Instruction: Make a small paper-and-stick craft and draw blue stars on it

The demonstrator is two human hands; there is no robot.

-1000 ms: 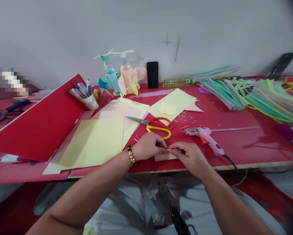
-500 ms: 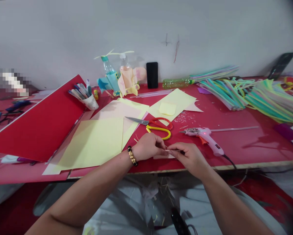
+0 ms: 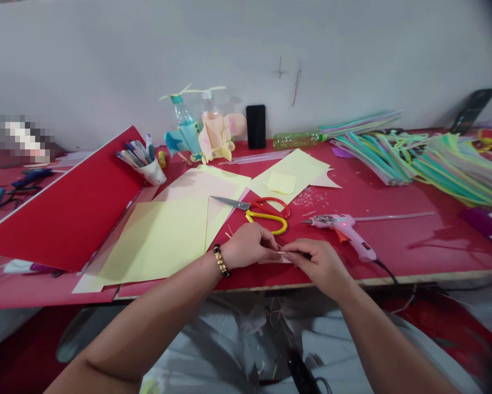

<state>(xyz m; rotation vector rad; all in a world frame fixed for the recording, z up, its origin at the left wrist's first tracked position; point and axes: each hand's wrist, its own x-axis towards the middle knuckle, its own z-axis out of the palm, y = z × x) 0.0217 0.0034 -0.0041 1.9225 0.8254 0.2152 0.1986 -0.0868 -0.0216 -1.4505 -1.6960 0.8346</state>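
Found pinching strip (image 3: 282, 252) between left hand (image 3: 249, 247) and right hand (image 3: 320, 268), near front edge of table (image 3: 410, 241). Seen pointing left to right along long axis; hidden in part by 2 hands.

Worktop (image 3: 414, 251), front: paper piece (image 3: 272, 260) between left hand (image 3: 248, 245) and right hand (image 3: 318, 264). Behind: scissors (image 3: 248, 208), partly over paper sheets (image 3: 163, 241). Right: glue gun (image 3: 354, 234). Back: phone (image 3: 256, 127) between bottle models (image 3: 213, 131) and lying bottle (image 3: 297, 140).

Black phone (image 3: 256, 127) upright near wall (image 3: 352, 49); green bottle (image 3: 297, 140) lying beside; pens (image 3: 135, 154) in cup (image 3: 154, 173)
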